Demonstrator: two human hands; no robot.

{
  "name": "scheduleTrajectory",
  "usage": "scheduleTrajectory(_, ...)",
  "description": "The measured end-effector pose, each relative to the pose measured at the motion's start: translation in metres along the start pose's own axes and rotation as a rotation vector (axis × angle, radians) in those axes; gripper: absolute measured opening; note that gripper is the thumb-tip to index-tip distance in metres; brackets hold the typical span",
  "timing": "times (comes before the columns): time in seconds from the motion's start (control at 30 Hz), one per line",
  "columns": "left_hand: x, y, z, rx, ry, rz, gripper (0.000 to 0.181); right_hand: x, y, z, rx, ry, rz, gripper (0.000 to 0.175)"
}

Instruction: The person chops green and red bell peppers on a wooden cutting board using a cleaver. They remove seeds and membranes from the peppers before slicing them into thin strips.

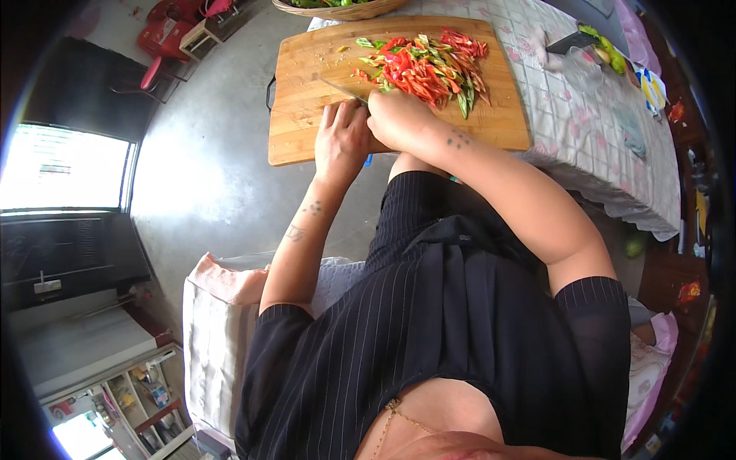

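A wooden cutting board point(305, 69) lies before me, its right part on the cloth-covered table. My right hand point(399, 118) is closed around a knife, whose handle is hidden in the fist; the thin blade point(343, 90) points up and left over the board. Directly left of it, my left hand point(343, 135) rests near the board's front edge, fingers bent and close to the blade. Whether anything lies under those fingers is hidden. Sliced red and green peppers point(414, 72) form a loose heap on the board, beyond my right hand.
A woven basket point(345, 10) with green peppers stands beyond the board. On the patterned tablecloth point(566, 109) at the right are a clear plastic bag point(583, 69), a dark box-like object point(572, 43) and green produce point(612, 54). A padded seat point(213, 345) is at lower left.
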State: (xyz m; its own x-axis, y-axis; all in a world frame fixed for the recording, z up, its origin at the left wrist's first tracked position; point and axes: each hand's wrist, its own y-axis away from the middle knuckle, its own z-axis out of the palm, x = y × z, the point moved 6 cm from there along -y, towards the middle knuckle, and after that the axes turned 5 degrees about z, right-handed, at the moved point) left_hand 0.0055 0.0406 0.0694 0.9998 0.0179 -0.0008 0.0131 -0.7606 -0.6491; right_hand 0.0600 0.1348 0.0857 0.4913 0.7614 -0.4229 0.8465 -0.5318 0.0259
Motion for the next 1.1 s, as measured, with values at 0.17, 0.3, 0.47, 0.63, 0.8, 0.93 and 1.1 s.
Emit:
scheduleTrajectory(0.17, -0.004, 0.011, 0.000, 0.033, 0.047, -0.087, 0.022, 0.010, -0.010, -0.015, -0.260, -0.243, 0.229, 0.029)
scheduleTrajectory(0.3, -0.003, 0.006, -0.001, 0.068, 0.017, -0.098, 0.025, 0.051, -0.004, -0.018, 0.162, -0.194, -0.055, 0.030)
scheduleTrajectory(0.47, -0.007, 0.015, -0.005, 0.079, 0.066, -0.160, 0.029, 0.030, 0.039, -0.029, -0.073, -0.185, -0.002, 0.030)
scheduleTrajectory(0.63, -0.010, 0.017, -0.001, 0.084, 0.124, -0.139, 0.030, 0.022, 0.035, -0.028, -0.138, -0.210, -0.033, 0.026)
scheduleTrajectory(0.8, -0.014, 0.020, -0.001, 0.090, 0.181, -0.137, 0.031, 0.007, 0.010, -0.034, -0.404, -0.132, 0.133, 0.025)
scheduleTrajectory(0.93, -0.014, 0.019, 0.000, 0.097, 0.166, -0.144, 0.031, 0.011, -0.012, 0.001, -0.152, -0.117, -0.008, 0.027)
scheduleTrajectory(1.1, -0.018, 0.022, -0.005, 0.072, 0.163, -0.184, 0.033, 0.007, -0.003, 0.001, -0.018, -0.150, -0.002, 0.030)
